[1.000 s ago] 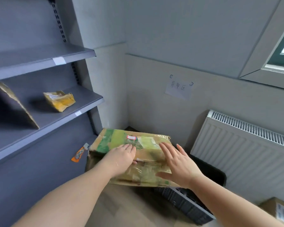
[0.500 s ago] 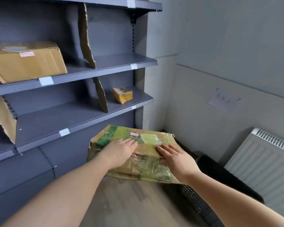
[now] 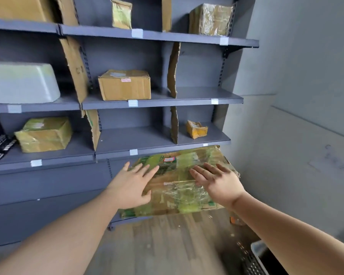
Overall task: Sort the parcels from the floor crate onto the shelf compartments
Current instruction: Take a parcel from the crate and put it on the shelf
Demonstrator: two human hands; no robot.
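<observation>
Left hand [image 3: 132,184] and right hand [image 3: 218,183] lie flat, fingers spread, on parcel [image 3: 177,194]; keep it level, slide onto shelf [image 3: 139,138].

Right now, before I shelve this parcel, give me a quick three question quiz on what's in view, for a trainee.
1. True or false: the small yellow parcel shares a compartment with the brown box.
2. The flat green parcel is: A shelved; B dropped; C held up in the air.
3. How many hands touch it?
Key: 1 false; 2 C; 3 two, the left hand and the right hand.
</observation>
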